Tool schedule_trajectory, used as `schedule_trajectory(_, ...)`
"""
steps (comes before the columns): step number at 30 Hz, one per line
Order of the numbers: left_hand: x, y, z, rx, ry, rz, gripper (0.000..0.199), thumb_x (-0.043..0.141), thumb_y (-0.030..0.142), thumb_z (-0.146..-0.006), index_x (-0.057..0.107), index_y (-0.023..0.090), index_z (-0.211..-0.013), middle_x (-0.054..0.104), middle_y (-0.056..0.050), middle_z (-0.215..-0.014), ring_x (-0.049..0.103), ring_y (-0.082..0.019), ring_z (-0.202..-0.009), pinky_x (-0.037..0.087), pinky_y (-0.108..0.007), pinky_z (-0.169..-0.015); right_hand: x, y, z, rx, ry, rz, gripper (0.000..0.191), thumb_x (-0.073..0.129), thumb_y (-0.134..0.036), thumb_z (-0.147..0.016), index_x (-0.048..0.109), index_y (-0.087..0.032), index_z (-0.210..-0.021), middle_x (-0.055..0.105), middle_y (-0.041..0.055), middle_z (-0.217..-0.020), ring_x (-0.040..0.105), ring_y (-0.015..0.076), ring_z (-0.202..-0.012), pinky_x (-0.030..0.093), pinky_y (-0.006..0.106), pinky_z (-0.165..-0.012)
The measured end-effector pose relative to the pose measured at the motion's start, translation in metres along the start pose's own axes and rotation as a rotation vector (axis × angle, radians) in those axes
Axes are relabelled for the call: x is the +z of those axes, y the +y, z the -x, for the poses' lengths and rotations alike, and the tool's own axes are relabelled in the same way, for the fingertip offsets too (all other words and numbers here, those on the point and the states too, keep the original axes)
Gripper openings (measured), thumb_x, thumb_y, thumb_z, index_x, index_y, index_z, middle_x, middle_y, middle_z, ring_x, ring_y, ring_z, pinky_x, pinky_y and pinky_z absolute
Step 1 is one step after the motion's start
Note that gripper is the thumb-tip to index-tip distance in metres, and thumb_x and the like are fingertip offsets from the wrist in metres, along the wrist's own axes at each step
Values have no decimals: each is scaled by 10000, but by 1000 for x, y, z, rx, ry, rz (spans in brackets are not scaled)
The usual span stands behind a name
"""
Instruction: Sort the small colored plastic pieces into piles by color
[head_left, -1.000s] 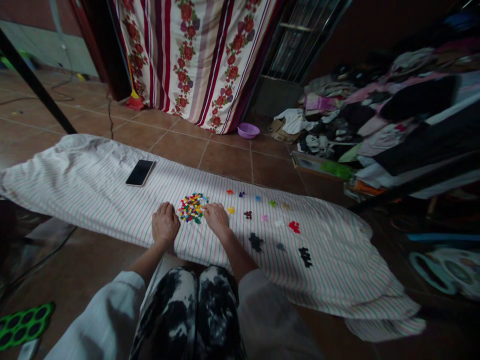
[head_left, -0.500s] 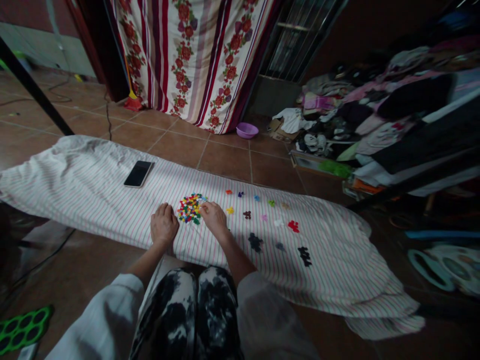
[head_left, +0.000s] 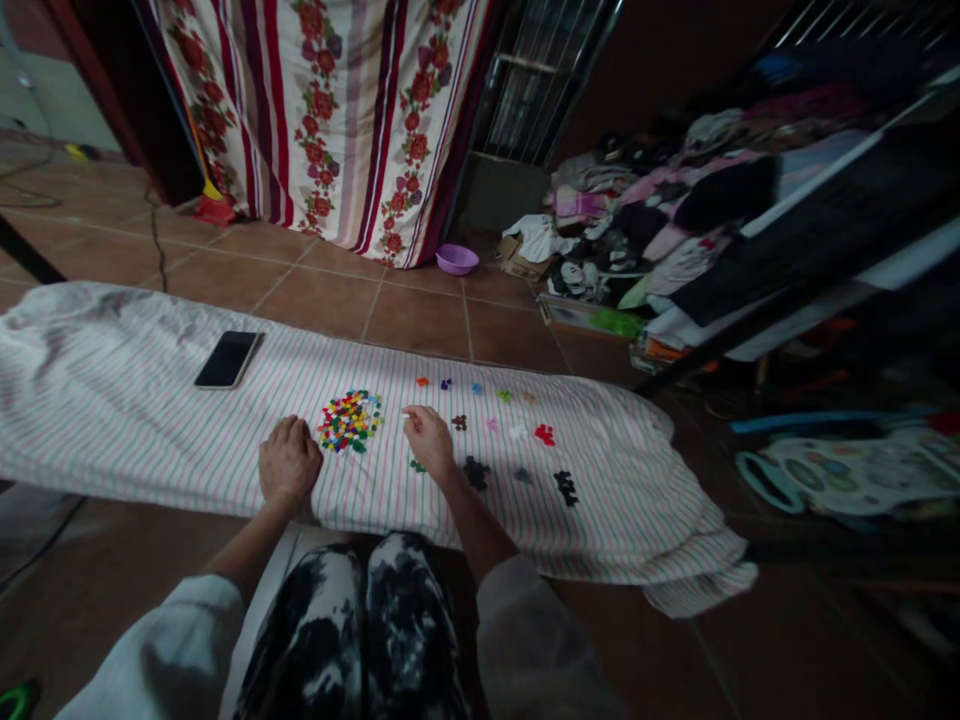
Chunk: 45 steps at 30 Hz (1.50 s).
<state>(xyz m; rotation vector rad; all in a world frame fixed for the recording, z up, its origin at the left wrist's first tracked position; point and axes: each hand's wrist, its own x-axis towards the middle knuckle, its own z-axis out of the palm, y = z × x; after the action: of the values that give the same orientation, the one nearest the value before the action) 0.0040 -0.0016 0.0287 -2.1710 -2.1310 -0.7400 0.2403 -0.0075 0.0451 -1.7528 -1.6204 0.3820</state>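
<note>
A mixed pile of small coloured pieces (head_left: 349,420) lies on the striped cloth (head_left: 285,365). My left hand (head_left: 289,460) rests on the cloth just left of the pile, palm down and fingers loosely bent, holding nothing that I can see. Right of the pile, my right hand (head_left: 429,442) pinches a tiny white piece (head_left: 406,415) between thumb and fingertips. Small single-colour groups spread beyond it: brown pieces (head_left: 459,423), white pieces (head_left: 518,432), red pieces (head_left: 544,434), dark grey pieces (head_left: 475,472) and black pieces (head_left: 566,488). Green pieces (head_left: 418,466) show partly below my right wrist.
A phone (head_left: 229,360) lies on the cloth at the left. Past the far edge, a purple basin (head_left: 457,260) stands on the tiled floor before a floral curtain (head_left: 322,120). A heap of clothes (head_left: 645,200) fills the back right.
My right hand has moved off the pile to the right with the white piece. The left hand stays beside the pile. The whole view has swung to the right.
</note>
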Motion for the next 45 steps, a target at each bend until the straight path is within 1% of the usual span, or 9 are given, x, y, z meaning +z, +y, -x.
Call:
schedule_trajectory(6, 1, -1, 0, 14, 9, -29, 318, 377, 237, -844, 563, 149, -1087, 572, -145, -1245, 523, -269, -1127, 399, -395, -834, -51, 62, 5, 73, 188, 83, 294, 439, -193, -791, 680, -197, -959, 653, 60, -930, 603, 161, -821, 465, 270, -785)
schedule_trajectory(9, 3, -2, 0, 25, 18, -37, 311, 367, 245, -854, 567, 157, -1075, 576, -143, -1237, 526, -269, -1123, 400, -393, -819, -77, 94, 8, 114, 276, 174, 296, 435, -201, -778, 692, -183, -924, 666, 77, -938, 598, 184, -862, 453, 301, -819)
schedule_trajectory(12, 4, -3, 0, 25, 29, -44, 308, 368, 249, -854, 567, 162, -1073, 577, -140, -1234, 524, -266, -1125, 399, -391, -817, -98, 122, 9, 111, 307, 273, 279, 444, -197, -768, 695, -173, -886, 680, 79, -977, 586, 197, -932, 412, 337, -893)
schedule_trajectory(15, 5, -3, 0, 26, 32, -50, 307, 376, 244, -849, 567, 158, -1073, 579, -140, -1233, 524, -264, -1126, 400, -392, -823, -109, 143, 11, 112, 315, 346, 275, 443, -190, -763, 695, -162, -871, 680, 89, -1010, 579, 199, -969, 379, 350, -924)
schedule_trajectory(20, 6, -4, 0, 32, 42, -55, 300, 379, 246, -851, 568, 160, -1067, 584, -136, -1224, 530, -266, -1114, 399, -396, -825, -110, 163, 12, 151, 257, 389, 268, 454, -166, -736, 700, -155, -841, 697, 88, -947, 600, 197, -893, 388, 340, -901)
schedule_trajectory(25, 5, -4, -1, 42, 24, -61, 299, 385, 236, -845, 567, 152, -1067, 586, -132, -1215, 538, -260, -1099, 401, -383, -815, -100, 172, 16, 125, 288, 428, 272, 465, -158, -725, 701, -170, -859, 690, 78, -905, 582, 212, -896, 398, 355, -880)
schedule_trajectory(33, 6, -4, 0, 32, 39, -45, 309, 393, 232, -837, 571, 152, -1077, 585, -136, -1219, 534, -260, -1107, 405, -387, -830, -96, 180, 18, 103, 272, 464, 314, 480, -165, -757, 695, -144, -986, 650, 113, -953, 539, 228, -937, 390, 370, -886)
schedule_trajectory(41, 9, -5, 0, 23, 45, -33, 323, 398, 224, -832, 573, 156, -1095, 575, -138, -1233, 526, -265, -1113, 403, -402, -847, -97, 179, 16, 73, 227, 462, 254, 536, -252, -786, 705, -165, -954, 637, 92, -926, 529, 218, -932, 377, 361, -894)
schedule_trajectory(45, 8, -5, 0, 28, 47, -35, 322, 395, 233, -839, 575, 158, -1096, 578, -139, -1224, 525, -266, -1109, 406, -403, -841, -96, 179, 14, 101, 270, 444, 214, 511, -213, -794, 703, -174, -878, 633, 84, -882, 535, 209, -894, 388, 347, -862)
